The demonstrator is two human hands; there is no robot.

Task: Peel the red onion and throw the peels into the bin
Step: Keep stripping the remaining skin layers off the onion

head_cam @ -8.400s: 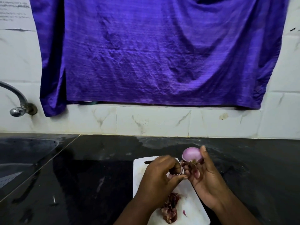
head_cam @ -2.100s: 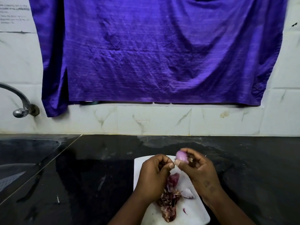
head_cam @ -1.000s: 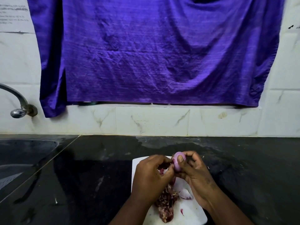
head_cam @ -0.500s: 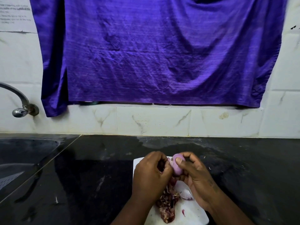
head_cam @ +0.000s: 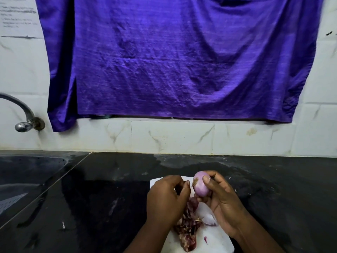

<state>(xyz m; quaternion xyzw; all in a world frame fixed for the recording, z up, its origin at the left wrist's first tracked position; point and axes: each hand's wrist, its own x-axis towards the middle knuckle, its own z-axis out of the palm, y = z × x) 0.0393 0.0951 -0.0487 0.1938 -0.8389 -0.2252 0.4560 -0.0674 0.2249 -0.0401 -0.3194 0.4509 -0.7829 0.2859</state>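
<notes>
Onion [head_cam: 200, 183] sits above the far end of the white cutting board [head_cam: 218, 239], gripped between the thumb and fingers of your right hand [head_cam: 224, 203]. Your left hand [head_cam: 166, 199] curls just left of it over the board; whether it pinches anything, I cannot tell. Peels [head_cam: 187, 228] lie heaped mid-board.

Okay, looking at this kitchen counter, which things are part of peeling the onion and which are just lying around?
Part of the job: onion in the right hand; left hand beside it; peels piled on the cutting board. No bin in view.
Just there: purple cloth, tap, sink, paper on the wall.
</notes>
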